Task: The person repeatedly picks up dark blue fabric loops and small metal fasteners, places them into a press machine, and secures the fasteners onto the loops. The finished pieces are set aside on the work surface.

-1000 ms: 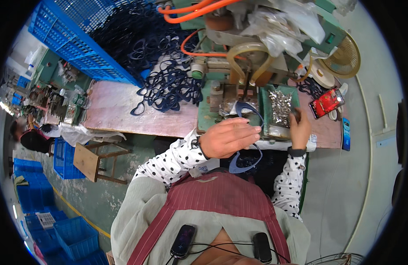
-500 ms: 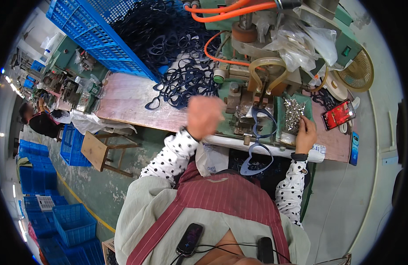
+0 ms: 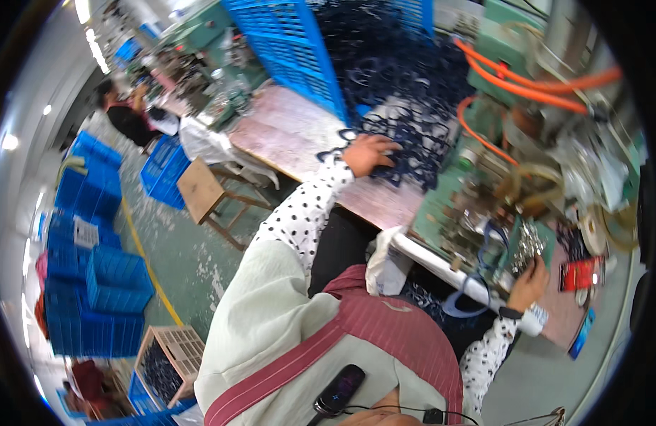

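My left hand (image 3: 370,155) reaches over the near edge of a heap of dark blue loop-shaped pieces (image 3: 413,145) on the table, touching them. Its fingers are stretched and slightly apart. At the right, my right hand (image 3: 529,285) has its fingertips bent together at a pile of small shiny metal parts (image 3: 528,241) in a green tray; whether it pinches one is hidden. Between the hands stands a green bench machine (image 3: 456,206) with clear tubes. A blue joined-loop piece (image 3: 466,304) hangs from its front over the table edge.
A tall blue plastic crate (image 3: 292,53) lies tipped with dark loops spilling from it. Orange hoses (image 3: 534,85) cross the machine. A red-screened phone (image 3: 582,274) lies at the right. A wooden stool (image 3: 200,183), stacked blue crates (image 3: 94,234) and a seated person (image 3: 126,117) are to the left.
My left hand has moved left and away from the machine to the loop heap. My right hand stays by the metal parts. The whole view has swung toward the left.
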Motion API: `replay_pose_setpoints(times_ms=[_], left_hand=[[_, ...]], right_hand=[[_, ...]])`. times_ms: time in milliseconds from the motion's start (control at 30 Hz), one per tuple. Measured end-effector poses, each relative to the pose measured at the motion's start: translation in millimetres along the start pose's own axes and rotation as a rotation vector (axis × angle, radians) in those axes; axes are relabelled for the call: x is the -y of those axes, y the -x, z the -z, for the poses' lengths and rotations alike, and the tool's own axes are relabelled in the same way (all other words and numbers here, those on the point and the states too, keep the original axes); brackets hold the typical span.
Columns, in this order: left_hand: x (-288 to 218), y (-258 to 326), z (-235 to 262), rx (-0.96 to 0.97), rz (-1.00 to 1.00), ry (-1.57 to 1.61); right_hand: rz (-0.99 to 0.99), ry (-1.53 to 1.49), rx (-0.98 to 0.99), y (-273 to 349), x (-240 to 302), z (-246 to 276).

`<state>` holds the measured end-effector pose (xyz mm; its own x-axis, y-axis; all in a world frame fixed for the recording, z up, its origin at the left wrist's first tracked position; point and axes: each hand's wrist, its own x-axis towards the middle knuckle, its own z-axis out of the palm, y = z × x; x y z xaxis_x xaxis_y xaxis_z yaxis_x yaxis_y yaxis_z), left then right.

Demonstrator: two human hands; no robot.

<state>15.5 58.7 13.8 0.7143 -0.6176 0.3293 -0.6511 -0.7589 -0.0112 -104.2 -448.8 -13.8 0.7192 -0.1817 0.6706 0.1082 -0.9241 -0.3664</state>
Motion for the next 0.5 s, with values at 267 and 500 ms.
replay_pose_setpoints(times_ms=[267,500], left_hand=[[16,-16,19,0.218,-0.141,0.233],[-15,-52,9,-0.321,0.472,1.157]], right_hand=[[-0.04,0.058,0.061,-18,27,8],[-0.338,-0.655,0.116,-51,112,48]])
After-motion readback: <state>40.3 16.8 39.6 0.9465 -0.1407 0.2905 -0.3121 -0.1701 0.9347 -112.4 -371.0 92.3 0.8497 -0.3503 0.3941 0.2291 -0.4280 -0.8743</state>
